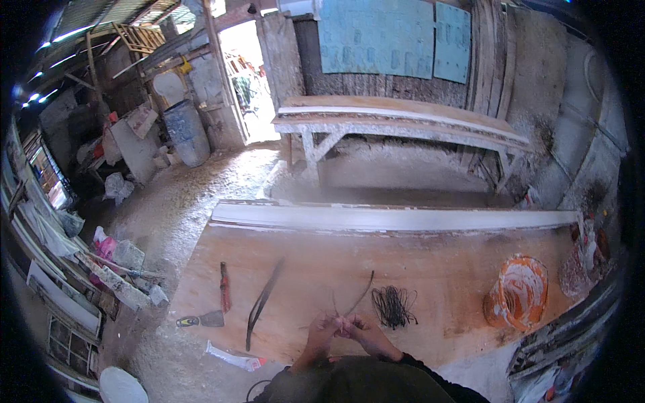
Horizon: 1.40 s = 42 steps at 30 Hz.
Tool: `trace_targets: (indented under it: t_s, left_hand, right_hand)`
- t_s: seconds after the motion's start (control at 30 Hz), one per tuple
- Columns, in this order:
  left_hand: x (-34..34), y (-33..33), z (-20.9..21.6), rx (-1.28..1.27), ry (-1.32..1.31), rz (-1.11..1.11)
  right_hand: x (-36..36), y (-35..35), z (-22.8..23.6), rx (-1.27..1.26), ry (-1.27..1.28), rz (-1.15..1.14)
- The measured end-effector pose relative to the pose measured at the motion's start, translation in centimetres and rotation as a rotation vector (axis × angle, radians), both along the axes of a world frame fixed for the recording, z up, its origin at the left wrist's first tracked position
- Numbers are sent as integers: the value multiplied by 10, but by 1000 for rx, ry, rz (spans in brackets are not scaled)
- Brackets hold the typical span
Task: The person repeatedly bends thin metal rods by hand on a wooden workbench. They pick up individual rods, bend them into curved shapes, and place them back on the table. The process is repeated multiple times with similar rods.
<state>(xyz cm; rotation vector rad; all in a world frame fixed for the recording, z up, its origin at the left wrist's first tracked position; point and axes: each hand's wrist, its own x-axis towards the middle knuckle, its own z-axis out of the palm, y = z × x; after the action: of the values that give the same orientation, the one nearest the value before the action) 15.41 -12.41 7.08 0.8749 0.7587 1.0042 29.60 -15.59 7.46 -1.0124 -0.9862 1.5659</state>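
Note:
My left hand (322,331) and my right hand (371,336) meet over the near middle of the wooden table (430,269), fingertips pinched together. Between them they hold a thin dark cord (366,291); one end sticks up and away to the right, and a fainter strand rises near the left fingers. How the strands cross inside the fingers is too small to make out. Just right of the hands lies a loose bundle of black cord (395,306). A bent dark strip (259,307) rests to the left, beside a red-handled tool (224,287) and a putty knife (200,320).
A long white moulding (396,218) runs along the table's far edge. An orange bucket (497,305) smeared with white stands at the right. A white and red packet (235,357) lies near left. Behind is a bench (403,119); a blue barrel (188,134) stands far left.

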Motion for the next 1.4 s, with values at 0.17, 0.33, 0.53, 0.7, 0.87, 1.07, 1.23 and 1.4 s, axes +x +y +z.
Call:
trace_targets:
  t_s: [0.17,0.33,0.53,0.7,0.87,1.07,1.23,1.4]
  left_hand:
    - [3,1,5,12,-23,-28]
    - [8,0,20,-95,-3,11]
    - [11,-9,25,-183,4,45]
    - [11,-8,23,-160,17,46]
    - [10,-7,30,-173,89,-17]
    - [1,0,37,-126,109,-154]
    - [-5,3,25,-19,118,-147]
    - [-3,1,20,35,95,-115]
  right_hand:
    - [-4,-4,1,-118,326,-133]
    - [-5,-4,4,43,175,-249]
    - [-1,-6,7,69,176,-278]
    - [2,-8,24,43,122,-255]
    - [9,-7,30,643,-758,-378]
    - [8,-3,32,939,-825,-364]
    - [4,-6,24,739,-712,-288]
    - [4,-6,11,735,-770,-366]
